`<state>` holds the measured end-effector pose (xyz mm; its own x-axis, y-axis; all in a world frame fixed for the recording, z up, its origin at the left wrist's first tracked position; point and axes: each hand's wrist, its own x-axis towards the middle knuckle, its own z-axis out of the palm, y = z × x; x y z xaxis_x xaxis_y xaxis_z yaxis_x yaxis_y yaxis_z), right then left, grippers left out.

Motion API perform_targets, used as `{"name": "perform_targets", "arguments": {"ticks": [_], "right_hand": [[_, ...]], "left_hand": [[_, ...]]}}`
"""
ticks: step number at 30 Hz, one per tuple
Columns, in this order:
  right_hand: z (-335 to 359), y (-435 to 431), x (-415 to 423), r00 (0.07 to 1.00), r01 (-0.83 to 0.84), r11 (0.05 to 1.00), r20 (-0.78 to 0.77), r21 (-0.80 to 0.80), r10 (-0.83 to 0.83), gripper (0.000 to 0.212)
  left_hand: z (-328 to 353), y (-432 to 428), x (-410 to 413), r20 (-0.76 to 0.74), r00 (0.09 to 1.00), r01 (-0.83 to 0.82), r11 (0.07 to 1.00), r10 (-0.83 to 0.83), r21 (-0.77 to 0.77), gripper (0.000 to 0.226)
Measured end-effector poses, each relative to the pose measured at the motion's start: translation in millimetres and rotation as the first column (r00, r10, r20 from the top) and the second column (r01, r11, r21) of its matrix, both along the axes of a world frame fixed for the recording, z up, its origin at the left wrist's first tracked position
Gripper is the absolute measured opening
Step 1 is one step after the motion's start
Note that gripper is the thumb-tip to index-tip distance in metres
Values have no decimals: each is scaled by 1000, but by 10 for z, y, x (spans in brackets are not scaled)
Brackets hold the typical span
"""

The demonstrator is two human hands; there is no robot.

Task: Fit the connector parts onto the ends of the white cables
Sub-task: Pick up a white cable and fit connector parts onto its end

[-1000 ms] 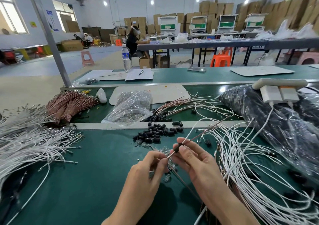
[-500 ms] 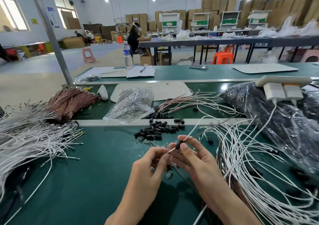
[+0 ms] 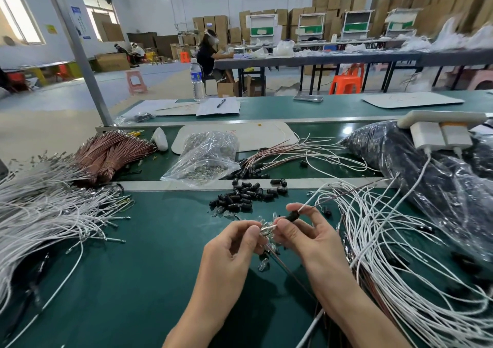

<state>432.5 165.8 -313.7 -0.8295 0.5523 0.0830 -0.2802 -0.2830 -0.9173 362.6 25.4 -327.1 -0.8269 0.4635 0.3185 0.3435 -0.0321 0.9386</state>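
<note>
White cable [image 3: 270, 227] — one piece, held at centre frame just above the green bench top [image 3: 133, 267]. Its end spans the small gap between the two hands, and the rest runs off up and to the right. Black connector part [image 3: 292, 216] — threaded on that cable, just beside the right thumb. Left hand [image 3: 234, 246]: thumb and forefinger curled, pinching the cable's tip; remaining fingers folded loosely beneath. Right hand [image 3: 306, 237]: thumb and forefinger closed round the cable at the black part; other fingers half-curled behind it. Loose black connector parts [image 3: 245, 195]: a heap just beyond the hands. Small clear parts [image 3: 264, 263]: scattered under the hands, detail too fine to tell. Loose white cables [image 3: 400, 254]: a large tangled coil at the right of the frame. Second mass of white cables [image 3: 40, 214]: left edge. Brown cable bundles [image 3: 114, 150]: upper left of the bench. Clear plastic bag [image 3: 205, 158]: beyond the black heap.
</note>
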Motion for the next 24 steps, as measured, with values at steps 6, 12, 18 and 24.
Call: {"name": "perform_targets", "arguments": {"ticks": [6,12,18,24], "right_hand": [[6,-1,1,1000,-8,1000,-5,28,8,21],[-18,3,-15,1000,-11,998,-2,62,11,27],[-33,11,-9,998,-60,996,0,64,60,38],[-19,15,2,999,-51,993,1,111,51,42]], "left_hand": [[-3,6,-19,29,999,26,999,-25,-22,17],[-13,32,-16,83,996,37,999,-34,-39,16],[-19,38,-6,75,997,39,998,-35,-52,19],[-15,38,1,80,995,62,997,-59,-36,19]]}}
